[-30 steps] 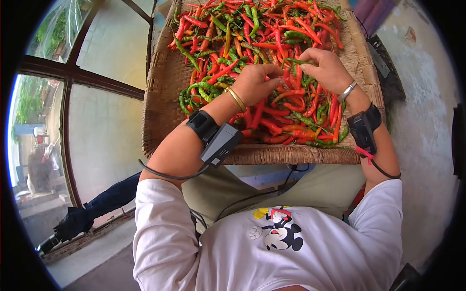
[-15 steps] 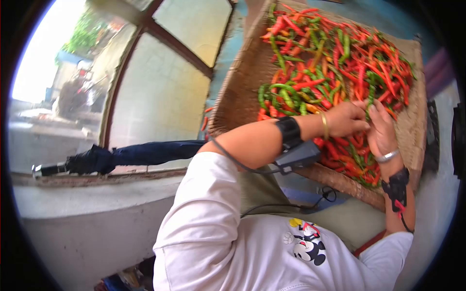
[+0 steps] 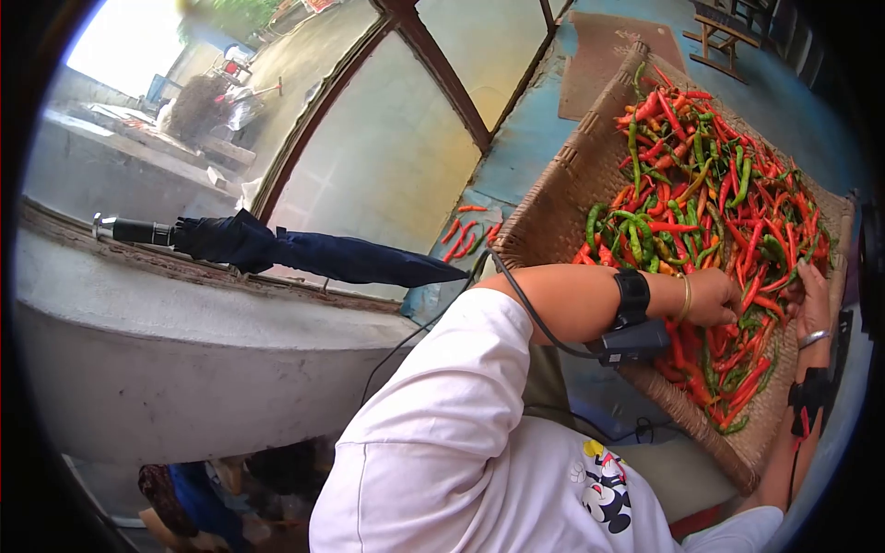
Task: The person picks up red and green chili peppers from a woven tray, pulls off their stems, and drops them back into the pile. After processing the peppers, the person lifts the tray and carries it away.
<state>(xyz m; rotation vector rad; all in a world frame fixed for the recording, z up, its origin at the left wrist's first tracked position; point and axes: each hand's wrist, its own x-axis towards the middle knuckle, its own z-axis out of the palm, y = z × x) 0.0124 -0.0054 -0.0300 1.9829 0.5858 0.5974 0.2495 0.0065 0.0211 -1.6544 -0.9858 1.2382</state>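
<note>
My left hand (image 3: 712,297), with a gold bangle at the wrist, is low over the chili peppers, its fingers curled closed. What lies inside those fingers is hidden. Close to the right side of the pile is my right hand (image 3: 811,300), wearing a silver bracelet. Its fingers are closed at the stem end of a green chili pepper (image 3: 811,247). Red, green and orange chili peppers (image 3: 678,175) fill a woven basket (image 3: 544,207) in front of me. The two hands are apart.
A folded dark blue umbrella (image 3: 355,258) lies along the window ledge (image 3: 184,304) at left. Several loose peppers (image 3: 461,235) are on the blue floor beyond the basket. A wooden stool (image 3: 719,41) stands farther back. A black cable (image 3: 516,295) runs by my left arm.
The view has swung, so the basket appears farther right and lower. My hands, earlier together at a green chili pepper, have separated; the left has drawn back over the pile.
</note>
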